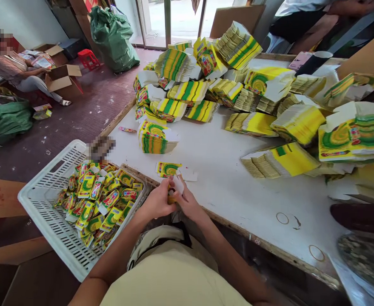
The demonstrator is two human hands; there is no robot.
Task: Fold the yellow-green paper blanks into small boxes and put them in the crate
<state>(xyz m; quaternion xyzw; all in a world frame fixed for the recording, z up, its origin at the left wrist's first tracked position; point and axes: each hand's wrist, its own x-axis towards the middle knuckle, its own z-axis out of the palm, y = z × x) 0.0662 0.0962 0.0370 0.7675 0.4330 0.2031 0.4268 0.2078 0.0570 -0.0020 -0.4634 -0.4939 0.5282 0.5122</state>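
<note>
My left hand (159,199) and my right hand (188,204) meet at the table's near edge, both closed on one small yellow carton (178,183) with a white flap sticking up. Fingers cover most of it. Just beyond them a flat printed carton (169,169) lies on the white tabletop (206,157). Farther off stands a short stack of flat cartons (155,138), yellow and green. To the left of my left hand, a white plastic basket (75,250) holds many small folded yellow cartons (100,195).
Piles of flat cartons (187,93) cover the table's far side. Rubber bands (316,253) lie at the right, near a bowl-like container (364,259). A seated person (17,70) handles an open cardboard box (65,80) at the left. A green sack (112,38) stands behind.
</note>
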